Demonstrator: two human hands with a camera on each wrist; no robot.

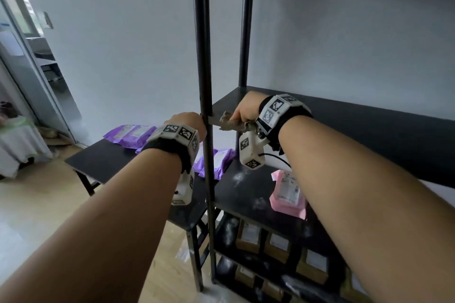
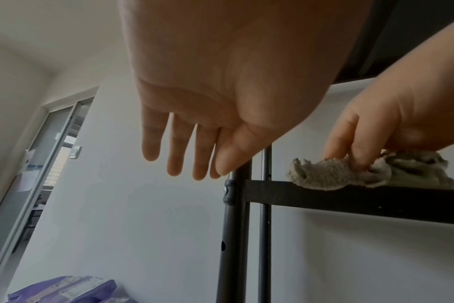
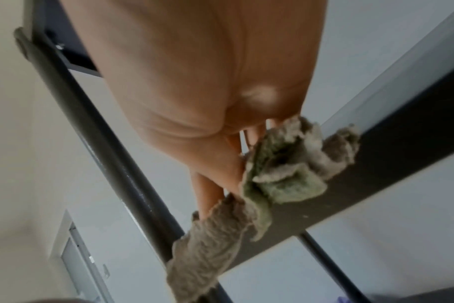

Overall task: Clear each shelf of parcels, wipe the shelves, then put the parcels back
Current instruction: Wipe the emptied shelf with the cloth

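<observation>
Left hand (image 2: 194, 98): fingers straight and spread, holding nothing; thumb side lies against the front post (image 1: 205, 96) of the rack, judged a steadying contact while the other hand works. In the head view this hand sits just left of the post, at the level of the shelf being cleaned.

Right hand (image 1: 247, 109): fingers curled down onto a grey cloth (image 2: 371, 172), pinching a fold of it and pressing it to the front left corner of the bare upper shelf (image 1: 357, 118). One end of the cloth hangs over the shelf edge beside the post. Judged step: wiping this shelf, at its corner.

Below, the next shelf (image 1: 246, 192) holds a pink parcel (image 1: 289, 194); its surface shows pale smears. Lower shelves hold brown boxes (image 1: 277, 243), so those levels appear not yet cleared.

Further left, purple parcels (image 1: 130, 133) lie on the dark desk (image 1: 98, 157) beside the rack, apparently set aside there to free the shelf for wiping. They remain to be returned.
</observation>
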